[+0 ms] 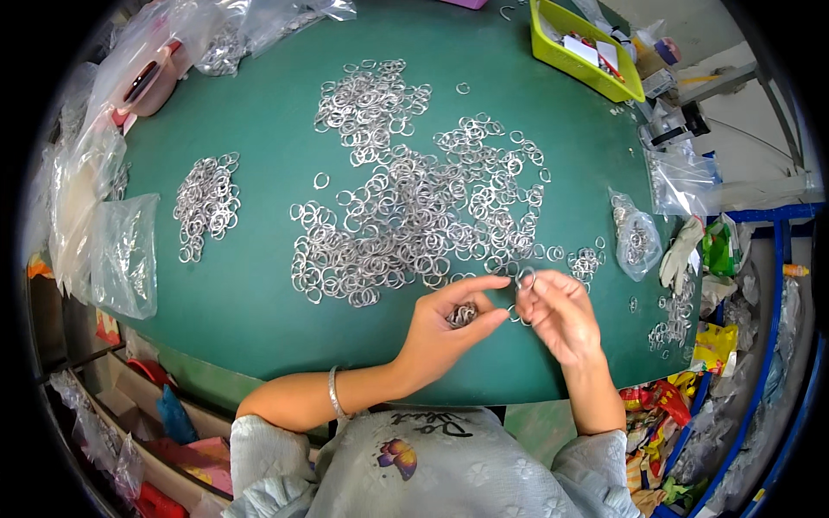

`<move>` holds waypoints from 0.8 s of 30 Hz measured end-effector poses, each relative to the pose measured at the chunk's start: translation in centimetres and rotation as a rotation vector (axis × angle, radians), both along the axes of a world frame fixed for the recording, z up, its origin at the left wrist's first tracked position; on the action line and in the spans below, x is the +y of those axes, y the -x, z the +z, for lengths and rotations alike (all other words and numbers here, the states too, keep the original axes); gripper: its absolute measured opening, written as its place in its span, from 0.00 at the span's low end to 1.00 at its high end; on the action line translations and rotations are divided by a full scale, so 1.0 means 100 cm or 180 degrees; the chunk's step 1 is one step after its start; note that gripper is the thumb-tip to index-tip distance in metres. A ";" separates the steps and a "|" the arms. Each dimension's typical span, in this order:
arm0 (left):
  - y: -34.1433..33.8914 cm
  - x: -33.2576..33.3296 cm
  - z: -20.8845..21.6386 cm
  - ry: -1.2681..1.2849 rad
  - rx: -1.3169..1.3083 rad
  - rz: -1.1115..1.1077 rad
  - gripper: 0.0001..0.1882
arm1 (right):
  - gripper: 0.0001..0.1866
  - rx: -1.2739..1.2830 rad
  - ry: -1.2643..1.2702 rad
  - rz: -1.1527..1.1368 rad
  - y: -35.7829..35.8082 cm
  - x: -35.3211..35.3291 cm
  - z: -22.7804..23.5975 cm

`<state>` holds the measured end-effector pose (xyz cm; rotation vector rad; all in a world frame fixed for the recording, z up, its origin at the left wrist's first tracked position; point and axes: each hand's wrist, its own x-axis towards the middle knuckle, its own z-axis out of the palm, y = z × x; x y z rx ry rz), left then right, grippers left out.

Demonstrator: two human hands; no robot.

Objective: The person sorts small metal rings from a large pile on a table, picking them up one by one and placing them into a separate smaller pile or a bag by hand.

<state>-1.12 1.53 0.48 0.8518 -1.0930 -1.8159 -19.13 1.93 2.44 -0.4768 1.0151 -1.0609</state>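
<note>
My left hand [451, 319] is curled around a small clump of metal rings [462, 314], its thumb and forefinger apart and pointing toward the other hand. Between the fingertips of my right hand [560, 315] a single silvery metal ring [526, 277] is pinched upright. Just beyond both hands spreads a large loose heap of the same rings [406, 207] on the green table [250, 302]. A smaller cluster of rings [585, 264] lies right of my right hand. What my right palm covers is hidden.
A separate ring pile [207, 203] lies to the left. Clear plastic bags [125, 250] line the left edge. A yellow-green basket [587, 73] sits at the far right, a bag of rings [636, 242] below it. More rings [675, 319] rest by the right edge.
</note>
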 end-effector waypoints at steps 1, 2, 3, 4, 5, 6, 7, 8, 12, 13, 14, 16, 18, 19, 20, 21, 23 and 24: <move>0.000 0.000 -0.001 0.0073 0.0042 -0.0006 0.17 | 0.07 -0.0138 -0.0122 0.0031 -0.005 0.005 0.001; 0.001 -0.001 -0.002 0.0274 0.0077 0.0038 0.18 | 0.07 -0.0298 -0.0234 0.0013 -0.011 0.009 0.003; 0.002 0.000 -0.002 0.0242 0.0113 0.0045 0.17 | 0.06 -0.0443 -0.0334 -0.0008 -0.014 0.011 0.004; 0.002 0.000 -0.001 0.0210 0.0149 0.0052 0.17 | 0.06 -0.0550 -0.0367 0.0008 -0.016 0.013 0.004; 0.001 0.001 0.000 0.0177 0.0185 0.0058 0.16 | 0.06 -0.0658 -0.0401 0.0024 -0.017 0.014 0.004; 0.001 0.001 0.001 0.0137 0.0190 0.0049 0.16 | 0.06 -0.0754 -0.0436 0.0038 -0.018 0.015 0.005; 0.000 0.001 0.001 0.0097 0.0196 0.0038 0.16 | 0.05 -0.0734 -0.0471 0.0042 -0.019 0.016 0.006; 0.000 0.002 0.002 0.0057 0.0202 0.0026 0.16 | 0.05 -0.0714 -0.0506 0.0044 -0.020 0.016 0.007; -0.001 0.003 0.003 0.0158 0.0082 0.0089 0.15 | 0.05 -0.0575 -0.0308 -0.0026 -0.023 0.021 0.012; -0.001 0.003 0.002 0.0151 0.0107 0.0072 0.14 | 0.05 -0.0552 -0.0270 0.0006 -0.023 0.021 0.013; -0.002 0.004 0.002 0.0144 0.0131 0.0054 0.14 | 0.05 -0.0529 -0.0234 0.0037 -0.023 0.021 0.014; -0.002 0.004 0.002 0.0173 0.0212 0.0056 0.13 | 0.05 -0.0498 -0.0212 0.0085 -0.022 0.022 0.015; -0.002 0.004 0.003 0.0186 0.0241 0.0038 0.13 | 0.05 -0.0484 -0.0241 0.0123 -0.022 0.023 0.015; -0.002 0.003 0.004 0.0185 0.0229 0.0018 0.13 | 0.05 -0.0484 -0.0235 0.0095 -0.022 0.023 0.015; -0.002 0.003 0.004 0.0183 0.0216 -0.0001 0.13 | 0.05 -0.0485 -0.0228 0.0066 -0.023 0.024 0.016; -0.002 0.003 0.004 0.0187 0.0211 0.0000 0.13 | 0.05 -0.0486 -0.0221 0.0039 -0.024 0.024 0.016; -0.002 0.003 0.004 0.0195 0.0201 0.0003 0.13 | 0.05 -0.0543 -0.0192 0.0063 -0.024 0.024 0.016; -0.002 0.003 0.004 0.0183 0.0220 0.0001 0.13 | 0.05 -0.0571 -0.0178 0.0074 -0.024 0.024 0.016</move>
